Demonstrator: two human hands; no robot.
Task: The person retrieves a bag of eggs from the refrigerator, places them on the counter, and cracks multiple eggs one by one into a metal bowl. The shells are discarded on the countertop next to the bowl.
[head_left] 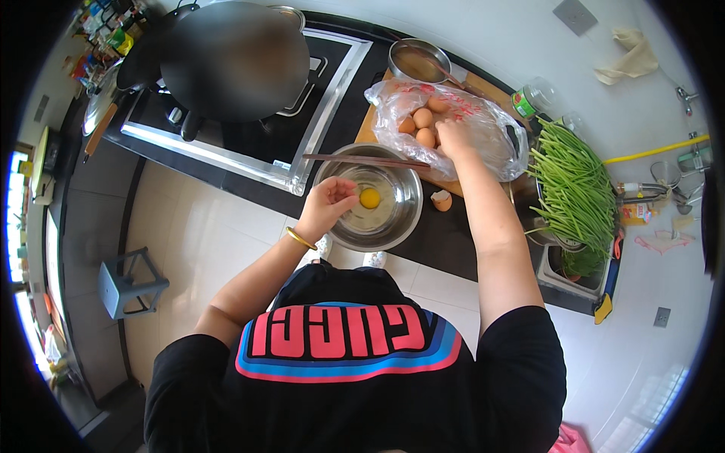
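My left hand [331,204] hovers over the left rim of a steel bowl [411,215], its fingers loosely curled, thumb and fingertips apart, with nothing seen between them. Inside the bowl lies a raw egg yolk [369,198] in clear white. A pair of chopsticks [370,161] rests across the bowl's far rim. My right hand [455,138] reaches into a clear plastic bag [491,143] beside several brown eggs [423,118]. Its fingers are bent inward, and what they grip is hidden. A broken eggshell [441,200] sits on the counter right of the bowl.
A black wok [234,106], partly blurred, stands on the stove [332,90] at left. The bag lies on a wooden cutting board [368,128], near a small metal bowl [434,49]. Long green stalks [574,181] are heaped by the sink [544,268]. A stool [130,287] stands at lower left.
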